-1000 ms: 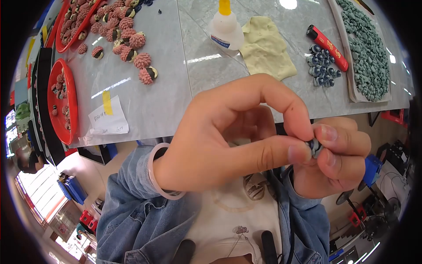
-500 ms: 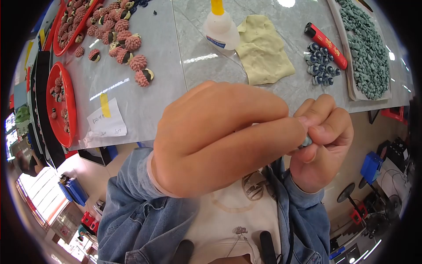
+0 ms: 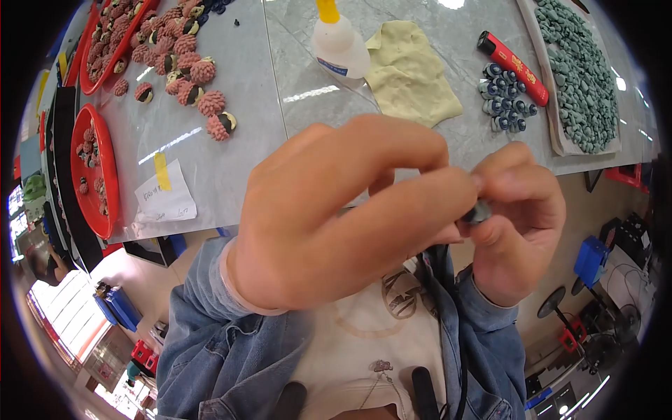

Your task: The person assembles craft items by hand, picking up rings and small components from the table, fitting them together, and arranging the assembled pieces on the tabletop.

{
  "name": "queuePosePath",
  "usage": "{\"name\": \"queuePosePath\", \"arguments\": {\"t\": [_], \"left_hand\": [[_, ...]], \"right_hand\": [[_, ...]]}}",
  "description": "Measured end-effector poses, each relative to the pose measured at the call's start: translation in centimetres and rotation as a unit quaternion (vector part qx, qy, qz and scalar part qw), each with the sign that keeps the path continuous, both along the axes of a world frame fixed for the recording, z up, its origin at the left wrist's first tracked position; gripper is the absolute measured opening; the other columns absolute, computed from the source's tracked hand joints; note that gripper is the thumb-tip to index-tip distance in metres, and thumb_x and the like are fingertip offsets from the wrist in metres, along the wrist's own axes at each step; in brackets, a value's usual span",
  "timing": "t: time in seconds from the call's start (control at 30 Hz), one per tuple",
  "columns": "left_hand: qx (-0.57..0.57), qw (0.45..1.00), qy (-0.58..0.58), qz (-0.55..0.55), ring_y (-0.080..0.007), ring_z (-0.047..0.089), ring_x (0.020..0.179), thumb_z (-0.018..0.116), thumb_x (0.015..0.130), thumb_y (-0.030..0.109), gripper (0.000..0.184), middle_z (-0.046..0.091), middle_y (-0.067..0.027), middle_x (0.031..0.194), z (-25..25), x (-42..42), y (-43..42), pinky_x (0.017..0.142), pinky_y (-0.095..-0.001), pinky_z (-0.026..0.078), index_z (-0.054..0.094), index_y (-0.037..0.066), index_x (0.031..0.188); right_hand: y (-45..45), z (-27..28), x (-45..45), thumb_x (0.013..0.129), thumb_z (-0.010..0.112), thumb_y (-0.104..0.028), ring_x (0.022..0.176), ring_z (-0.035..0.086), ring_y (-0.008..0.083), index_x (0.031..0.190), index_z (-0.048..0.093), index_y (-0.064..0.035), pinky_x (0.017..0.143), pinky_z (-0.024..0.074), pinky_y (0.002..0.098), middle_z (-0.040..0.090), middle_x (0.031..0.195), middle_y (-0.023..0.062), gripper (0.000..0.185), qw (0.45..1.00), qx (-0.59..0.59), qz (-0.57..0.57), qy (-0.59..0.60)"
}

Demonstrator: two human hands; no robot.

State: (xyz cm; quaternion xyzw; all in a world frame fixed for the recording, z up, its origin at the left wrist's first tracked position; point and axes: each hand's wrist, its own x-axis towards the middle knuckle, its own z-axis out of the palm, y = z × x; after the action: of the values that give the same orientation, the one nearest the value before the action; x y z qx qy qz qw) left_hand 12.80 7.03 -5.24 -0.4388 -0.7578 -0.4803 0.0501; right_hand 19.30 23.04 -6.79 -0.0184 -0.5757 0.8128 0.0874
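Note:
In front of my chest, my left hand [image 3: 343, 210] is closed, back toward me, its fingertips meeting those of my right hand. My right hand [image 3: 521, 217] pinches a small grey-green piece [image 3: 477, 212] with a dark part between thumb and fingers. The left fingertips press at the piece's left side; most of it is covered by fingers. Beyond the hands on the table lie a cluster of small dark blue and grey pieces [image 3: 505, 101], a red tube [image 3: 514, 68] with a black cap and a pale yellow cloth [image 3: 413, 73].
A white bottle [image 3: 339, 52] with a yellow top stands beside the cloth. At the right is a tray [image 3: 560, 133] of grey-green pieces. Pink bumpy pieces [image 3: 203, 71] spread at the left, near red trays [image 3: 110, 175]. A paper note [image 3: 168, 196] is taped at the table's edge.
Both hands still meet at the piece. The fingers have shifted, a gap has opened between my left fingers, and more of the piece's dark side shows. The table view has moved slightly left.

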Motion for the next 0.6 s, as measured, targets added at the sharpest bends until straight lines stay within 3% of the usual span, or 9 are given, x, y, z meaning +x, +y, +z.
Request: {"name": "queuePosePath", "arguments": {"t": [0.1, 0.17, 0.2, 0.3, 0.33, 0.43, 0.6], "left_hand": [[0.014, 0.999, -0.044, 0.020, -0.0140, 0.052, 0.062, 0.073, 0.063, 0.017, 0.037, 0.055, -0.0111, 0.081, 0.3, -0.1, 0.1, 0.049, -0.0216, 0.041, 0.055, 0.003, 0.092], [0.019, 0.999, -0.026, 0.035, -0.0146, 0.052, 0.063, 0.072, 0.065, 0.023, 0.041, 0.054, -0.0130, 0.082, 0.2, -0.4, -0.6, 0.049, -0.0209, 0.041, 0.053, 0.002, 0.095], [0.020, 0.999, -0.017, 0.043, -0.0149, 0.052, 0.064, 0.072, 0.066, 0.027, 0.044, 0.054, -0.0139, 0.083, 0.1, -0.5, -0.9, 0.049, -0.0206, 0.041, 0.052, 0.002, 0.096], [0.013, 1.000, -0.025, 0.013, -0.0167, 0.053, 0.065, 0.070, 0.067, 0.029, 0.043, 0.054, -0.0141, 0.083, 0.4, -0.9, -1.3, 0.051, -0.0224, 0.042, 0.052, 0.001, 0.094], [0.008, 1.000, -0.028, -0.004, -0.0176, 0.054, 0.065, 0.069, 0.068, 0.030, 0.042, 0.054, -0.0141, 0.083, 0.5, -0.9, -1.3, 0.052, -0.0233, 0.043, 0.052, 0.001, 0.094], [0.010, 1.000, -0.017, -0.008, -0.0195, 0.055, 0.068, 0.068, 0.069, 0.029, 0.041, 0.054, -0.0148, 0.083, 0.3, -0.3, -0.9, 0.055, -0.0259, 0.044, 0.052, 0.000, 0.092], [-0.058, 0.997, -0.029, -0.043, -0.0224, 0.056, 0.072, 0.067, 0.070, 0.027, 0.036, 0.054, -0.0162, 0.083, 1.5, -0.4, -1.9, 0.059, -0.0297, 0.045, 0.052, 0.000, 0.089]], "right_hand": [[2.6, 0.3, 0.3, 0.075, 0.063, -0.013, 0.065, 0.048, 0.0118, 0.094, 0.055, 0.0021, 0.053, 0.0392, 0.0180, 0.051, 0.089, 0.0108, 0.025, 0.992, 0.094, -0.054, 0.057], [4.5, 0.9, 0.5, 0.069, 0.054, 0.012, 0.074, 0.054, 0.0166, 0.097, 0.056, 0.0064, 0.065, 0.0464, 0.0239, 0.051, 0.096, 0.0145, 0.028, 0.974, 0.173, -0.138, 0.041], [4.7, 1.0, 0.6, 0.069, 0.054, 0.012, 0.074, 0.054, 0.0166, 0.097, 0.056, 0.0064, 0.065, 0.0464, 0.0239, 0.051, 0.096, 0.0145, 0.028, 0.974, 0.176, -0.136, 0.040], [4.8, 0.7, 0.7, 0.066, 0.056, 0.013, 0.073, 0.055, 0.0159, 0.092, 0.058, 0.0050, 0.065, 0.0455, 0.0236, 0.055, 0.094, 0.0123, 0.027, 0.907, 0.341, -0.239, -0.063], [4.8, 0.6, 0.7, 0.066, 0.056, 0.013, 0.073, 0.055, 0.0159, 0.092, 0.058, 0.0050, 0.065, 0.0455, 0.0236, 0.055, 0.094, 0.0123, 0.027, 0.907, 0.342, -0.238, -0.063], [4.1, 0.2, 0.2, 0.066, 0.058, 0.013, 0.072, 0.056, 0.0145, 0.086, 0.060, 0.0032, 0.064, 0.0446, 0.0226, 0.058, 0.087, 0.0096, 0.023, 0.834, 0.519, -0.190, -0.009], [3.8, 0.2, -1.0, 0.065, 0.060, 0.011, 0.071, 0.056, 0.0137, 0.082, 0.061, 0.0017, 0.063, 0.0444, 0.0225, 0.060, 0.082, 0.0088, 0.019, 0.813, 0.539, -0.220, 0.005]]}}
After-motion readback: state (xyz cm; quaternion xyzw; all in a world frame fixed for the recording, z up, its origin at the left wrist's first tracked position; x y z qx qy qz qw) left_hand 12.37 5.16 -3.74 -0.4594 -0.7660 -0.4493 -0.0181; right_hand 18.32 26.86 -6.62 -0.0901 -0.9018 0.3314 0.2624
